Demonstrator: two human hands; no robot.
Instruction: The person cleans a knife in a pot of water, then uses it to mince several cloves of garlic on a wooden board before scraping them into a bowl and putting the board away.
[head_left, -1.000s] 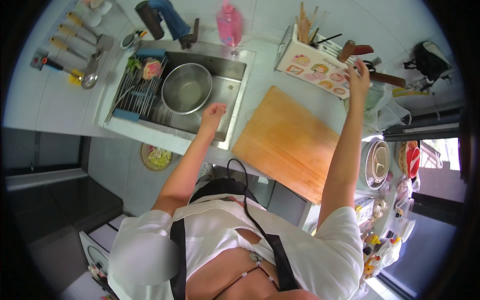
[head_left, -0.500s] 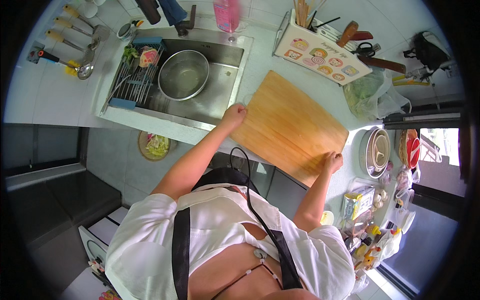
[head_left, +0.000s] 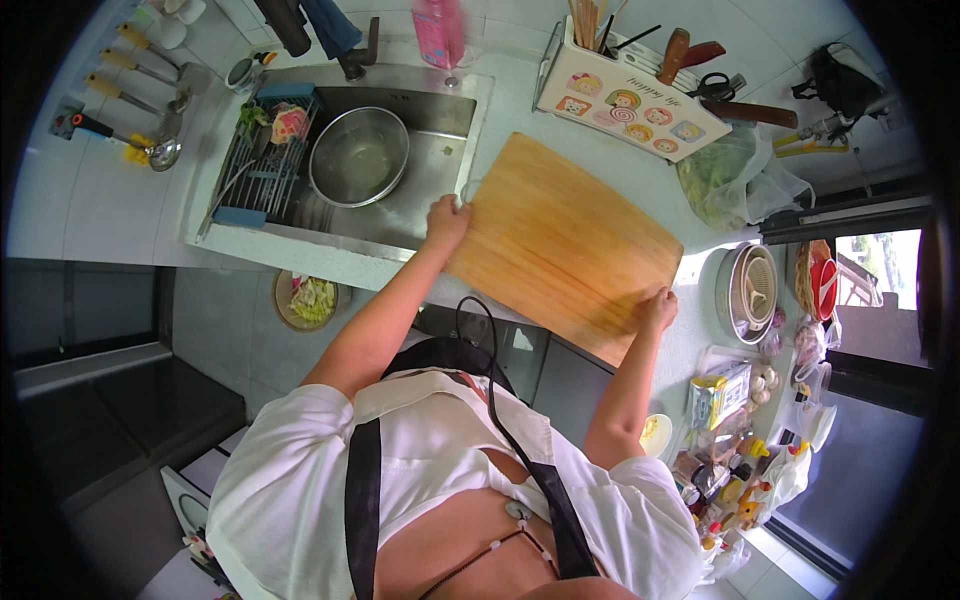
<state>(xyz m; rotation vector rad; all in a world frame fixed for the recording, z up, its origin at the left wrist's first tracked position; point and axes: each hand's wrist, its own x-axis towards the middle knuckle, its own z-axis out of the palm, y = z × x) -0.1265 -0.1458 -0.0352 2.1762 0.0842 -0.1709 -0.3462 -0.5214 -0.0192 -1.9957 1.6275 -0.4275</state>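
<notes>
A large wooden cutting board [head_left: 565,245] is at the counter's front, right of the sink, its near edge reaching past the counter front. My left hand [head_left: 447,222] grips its left edge, close to the sink rim. At the right edge, near the closest corner, my right hand [head_left: 657,309] has its fingers closed on the board. The board's top is bare. Whether it rests on the counter or is slightly raised, I cannot tell.
Left of the board, the sink [head_left: 440,160] holds a metal bowl [head_left: 359,157] and a drying rack [head_left: 235,216]. Behind the board stands a knife holder [head_left: 595,125], beside a bag of greens [head_left: 715,180]. Stacked basins [head_left: 733,315] and packages [head_left: 715,400] line the right. A scrap basket [head_left: 295,318] sits lower left.
Both hands and the board between them have shifted a little to the left and away from me. The view itself has also moved slightly. Both hands keep their grip.
</notes>
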